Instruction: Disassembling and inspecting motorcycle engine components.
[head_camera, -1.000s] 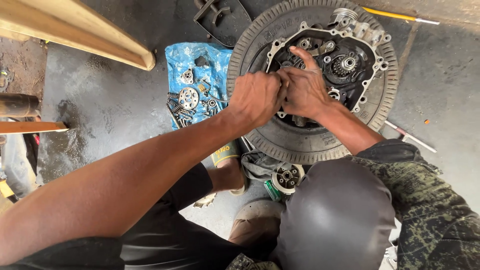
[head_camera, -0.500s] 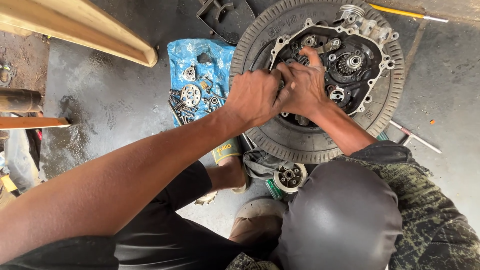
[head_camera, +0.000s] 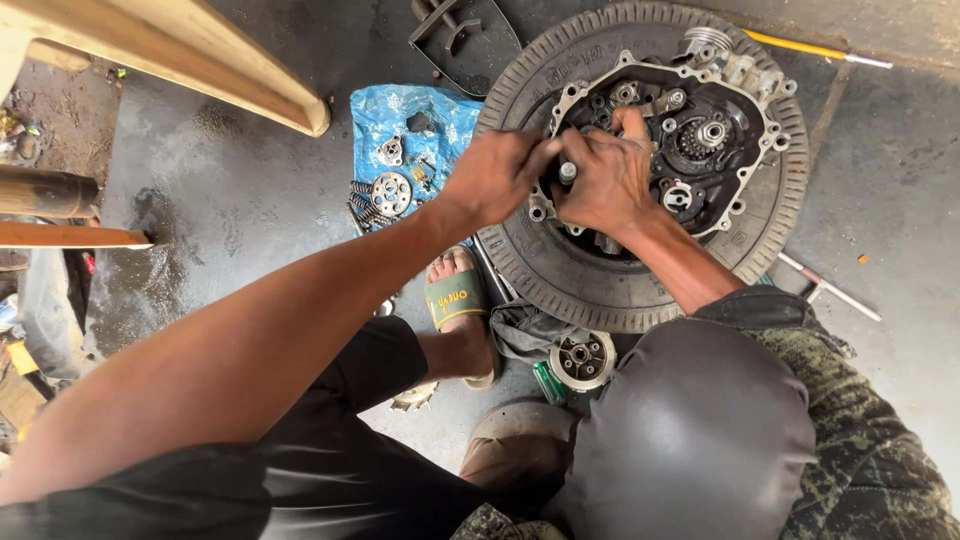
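While both hands meet over the engine case (head_camera: 700, 150), left hand (head_camera: 495, 178) clenched, right hand (head_camera: 600, 180) apparently gripping a small shaft (head_camera: 567, 172).

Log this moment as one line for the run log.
left hand on engine case | right hand grips small metal part | case on tyre

Open concrete floor (head_camera: 230, 200) at centre-left and far right gives free passage. Obstacles: tyre (head_camera: 560, 270) with engine case (head_camera: 700, 140) upper centre, blue sheet (head_camera: 400, 115) of small parts beside it, wooden beam (head_camera: 180, 50) upper left, sandalled foot (head_camera: 455, 300) at centre.
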